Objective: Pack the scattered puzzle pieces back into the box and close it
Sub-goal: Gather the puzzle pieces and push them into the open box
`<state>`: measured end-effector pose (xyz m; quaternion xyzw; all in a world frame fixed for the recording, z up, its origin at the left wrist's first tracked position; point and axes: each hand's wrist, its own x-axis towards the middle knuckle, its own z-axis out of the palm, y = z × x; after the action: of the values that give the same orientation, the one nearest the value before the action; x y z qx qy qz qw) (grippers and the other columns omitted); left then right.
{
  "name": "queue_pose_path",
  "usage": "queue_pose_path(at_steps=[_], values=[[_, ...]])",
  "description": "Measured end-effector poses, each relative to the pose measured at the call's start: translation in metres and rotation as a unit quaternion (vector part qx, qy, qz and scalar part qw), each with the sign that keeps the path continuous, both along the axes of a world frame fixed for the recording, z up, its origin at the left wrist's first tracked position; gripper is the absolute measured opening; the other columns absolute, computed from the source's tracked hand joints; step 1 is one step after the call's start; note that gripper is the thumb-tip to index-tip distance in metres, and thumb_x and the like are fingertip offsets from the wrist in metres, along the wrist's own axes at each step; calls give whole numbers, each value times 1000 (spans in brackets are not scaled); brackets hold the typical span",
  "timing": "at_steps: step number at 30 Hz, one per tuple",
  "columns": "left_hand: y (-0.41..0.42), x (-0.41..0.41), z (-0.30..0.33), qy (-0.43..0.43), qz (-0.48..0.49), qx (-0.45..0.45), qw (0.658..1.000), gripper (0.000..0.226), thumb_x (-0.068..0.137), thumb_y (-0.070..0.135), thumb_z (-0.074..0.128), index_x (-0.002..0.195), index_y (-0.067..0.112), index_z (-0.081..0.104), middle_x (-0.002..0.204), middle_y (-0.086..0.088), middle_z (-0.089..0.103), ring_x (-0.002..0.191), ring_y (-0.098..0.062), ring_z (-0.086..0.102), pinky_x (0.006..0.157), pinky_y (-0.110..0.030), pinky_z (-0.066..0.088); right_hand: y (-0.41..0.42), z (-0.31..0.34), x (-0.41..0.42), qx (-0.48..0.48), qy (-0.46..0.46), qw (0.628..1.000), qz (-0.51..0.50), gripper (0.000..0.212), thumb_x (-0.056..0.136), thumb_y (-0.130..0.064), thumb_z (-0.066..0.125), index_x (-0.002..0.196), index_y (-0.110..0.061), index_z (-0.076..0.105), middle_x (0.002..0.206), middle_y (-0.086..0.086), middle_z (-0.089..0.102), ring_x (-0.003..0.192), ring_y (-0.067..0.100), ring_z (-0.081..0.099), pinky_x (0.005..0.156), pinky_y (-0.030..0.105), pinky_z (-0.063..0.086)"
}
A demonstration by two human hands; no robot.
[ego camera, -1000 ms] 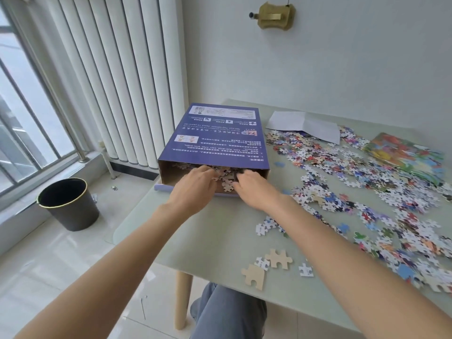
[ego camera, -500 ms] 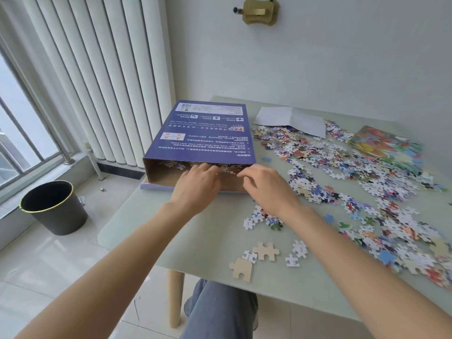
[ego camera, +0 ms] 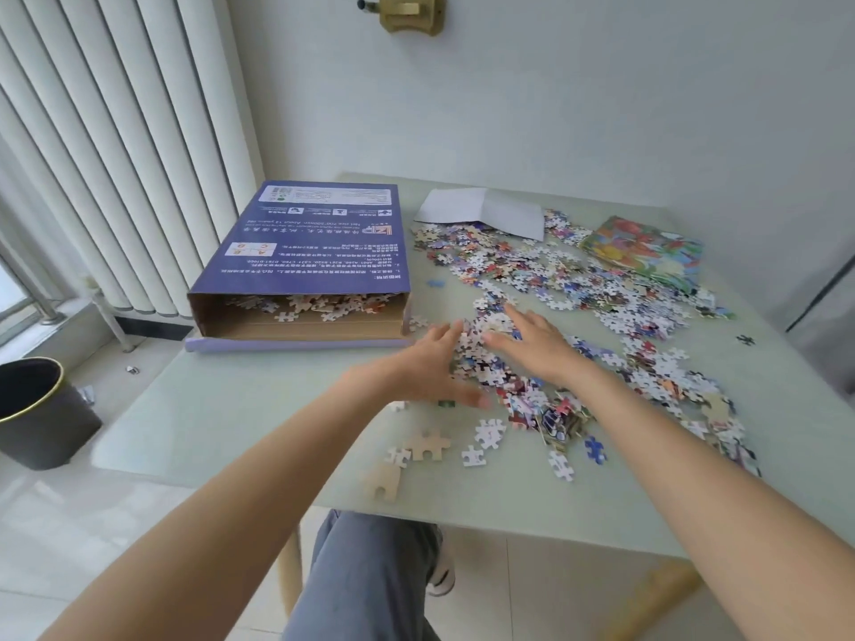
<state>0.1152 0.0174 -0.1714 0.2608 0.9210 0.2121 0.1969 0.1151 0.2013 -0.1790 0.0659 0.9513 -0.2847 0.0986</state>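
so we're mid-gather: left hand [ego camera: 428, 363] and right hand [ego camera: 539, 342], both flat, empty, bracket puzzle pieces [ego camera: 481, 349]; next we scoop them into the box [ego camera: 300, 289].

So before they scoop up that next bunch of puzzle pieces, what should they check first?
1. Box mouth open toward the hands: ok.
2. Room left inside the box: ok, pieces sit only at the back.
3. Left hand and right hand flank the heap of loose pieces: ok.
4. Hands free of other things: ok, fingers spread flat.
5. Table between heap and box bare for sliding: ok.
6. Strays near the table edge gathered: not ok.
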Motion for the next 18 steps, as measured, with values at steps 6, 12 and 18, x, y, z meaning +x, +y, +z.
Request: queue_pose_path(at_steps=[6, 12, 18], values=[[7, -8, -7, 29, 28, 47, 998, 104, 78, 45, 69, 150, 13, 1, 157, -5, 7, 143, -21, 15, 114, -30, 18, 3, 15, 14, -75, -12, 988, 133, 67, 82, -63, 49, 141, -36, 35, 152, -10, 27, 140, 13, 26, 114, 39, 25], [17, -16, -7, 8, 14, 57, 998, 105, 79, 40, 69, 150, 18, -6, 158, 2, -7, 145, -16, 4, 115, -28, 10, 33, 28, 41, 95, -20, 988, 120, 95, 65, -64, 68, 144, -46, 20, 144, -2, 25, 138, 21, 18, 109, 42, 23], [19, -13, 0, 46, -1, 19, 999, 88, 80, 43, 68, 149, 21, 18, 153, -4, 24, 139, -22, 27, 111, -35, 25, 14, 20, 27, 10, -10, 998, 63, 102, 63, -50, 79, 146, -35, 21, 139, 7, 22, 133, 29, 34, 109, 42, 30]])
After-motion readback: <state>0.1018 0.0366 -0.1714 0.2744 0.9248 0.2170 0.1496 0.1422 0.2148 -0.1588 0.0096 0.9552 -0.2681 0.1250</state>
